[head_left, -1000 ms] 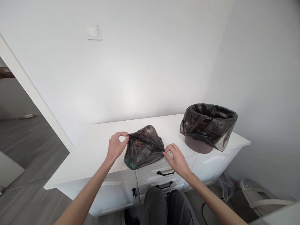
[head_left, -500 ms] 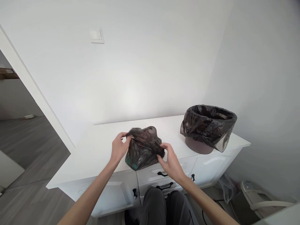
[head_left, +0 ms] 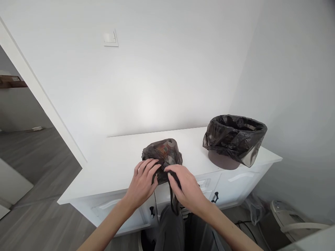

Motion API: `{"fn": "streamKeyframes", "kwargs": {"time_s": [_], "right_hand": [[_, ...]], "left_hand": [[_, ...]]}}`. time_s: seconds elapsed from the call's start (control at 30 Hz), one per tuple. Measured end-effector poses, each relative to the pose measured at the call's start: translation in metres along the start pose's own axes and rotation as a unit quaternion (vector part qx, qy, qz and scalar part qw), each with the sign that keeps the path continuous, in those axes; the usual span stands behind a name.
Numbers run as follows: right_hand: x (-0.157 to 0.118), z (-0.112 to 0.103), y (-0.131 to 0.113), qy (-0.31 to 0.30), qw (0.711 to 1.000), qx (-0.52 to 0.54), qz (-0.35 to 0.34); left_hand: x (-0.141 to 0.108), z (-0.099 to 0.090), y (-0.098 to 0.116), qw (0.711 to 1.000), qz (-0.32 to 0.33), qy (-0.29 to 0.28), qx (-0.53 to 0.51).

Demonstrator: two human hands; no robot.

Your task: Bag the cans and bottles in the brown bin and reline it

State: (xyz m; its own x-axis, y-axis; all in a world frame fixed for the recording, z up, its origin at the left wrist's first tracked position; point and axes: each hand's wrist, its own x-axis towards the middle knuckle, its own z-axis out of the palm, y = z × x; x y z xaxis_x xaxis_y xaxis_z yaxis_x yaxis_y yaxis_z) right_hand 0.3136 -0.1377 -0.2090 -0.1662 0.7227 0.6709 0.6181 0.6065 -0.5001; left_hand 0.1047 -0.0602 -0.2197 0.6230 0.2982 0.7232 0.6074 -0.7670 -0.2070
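Note:
A filled black plastic garbage bag (head_left: 163,148) rests near the front edge of the white cabinet top (head_left: 120,153). Reddish contents show faintly through its thin film. My left hand (head_left: 143,177) is curled over the bag's near left side, its fingers gripping the film. Close beside it, my right hand (head_left: 184,183) pinches a gathered part of the bag between thumb and fingers. A loose strip of the bag hangs below my right hand, past the cabinet edge. The film inside both hands is partly hidden.
A trash bin (head_left: 223,161) lined with a black bag stands at the cabinet top's right end. Drawers and doors with black handles (head_left: 215,197) face me. On the floor at right are a clear plastic bag (head_left: 253,209) and a pale appliance (head_left: 288,218). A light switch (head_left: 110,38) is on the wall.
Both hands have come closer together and toward me, gathering the bag's spread film at its near side. A strip of film now hangs down over the cabinet edge.

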Motion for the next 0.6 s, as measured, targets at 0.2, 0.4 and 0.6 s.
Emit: {"fn": "streamKeyframes", "kwargs": {"time_s": [0.2, 0.4, 0.6], "right_hand": [[0.011, 0.044, 0.031, -0.019, 0.983, -0.157, 0.091], [0.009, 0.038, 0.056, -0.047, 0.969, -0.217, 0.105], [0.012, 0.026, 0.050, -0.008, 0.983, -0.157, 0.097]], "left_hand": [[-0.005, 0.011, 0.000, 0.997, -0.020, -0.073, 0.000], [-0.028, 0.002, -0.014, 0.994, -0.063, -0.088, -0.008], [-0.041, 0.001, -0.017, 0.994, -0.109, -0.002, 0.011]]}}
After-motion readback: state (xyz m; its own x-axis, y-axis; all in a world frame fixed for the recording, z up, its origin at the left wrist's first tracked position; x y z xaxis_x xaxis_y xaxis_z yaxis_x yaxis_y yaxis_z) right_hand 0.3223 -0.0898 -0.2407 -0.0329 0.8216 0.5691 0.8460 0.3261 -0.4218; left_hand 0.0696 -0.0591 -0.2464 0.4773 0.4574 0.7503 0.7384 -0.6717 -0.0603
